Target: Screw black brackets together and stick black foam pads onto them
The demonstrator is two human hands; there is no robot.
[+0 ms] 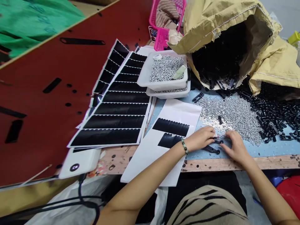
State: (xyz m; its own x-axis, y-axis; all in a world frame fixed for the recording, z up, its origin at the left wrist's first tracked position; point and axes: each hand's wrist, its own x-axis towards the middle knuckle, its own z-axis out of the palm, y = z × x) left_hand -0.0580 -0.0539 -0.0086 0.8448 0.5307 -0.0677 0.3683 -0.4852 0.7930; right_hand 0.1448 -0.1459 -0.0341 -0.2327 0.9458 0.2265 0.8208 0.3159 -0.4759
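Note:
My left hand (pixel 202 137) and my right hand (pixel 235 144) meet over the blue table top, fingers pinched together on a small black plastic part (pixel 218 141) between them. A second black part (pixel 212 150) lies just below my left hand. A heap of small silver screws (pixel 234 115) spreads out right behind my fingers. Loose black parts (pixel 274 115) are piled to the right of the screws. A bead bracelet sits on my left wrist.
White sheets with black sticker strips (pixel 122 109) cover the table's left. Two stacked white trays of screws (pixel 164 73) stand behind. A torn tan sack (pixel 217 25) spills black parts. A pink basket (pixel 164 18) is at the back, a red perforated panel (pixel 47 93) at left.

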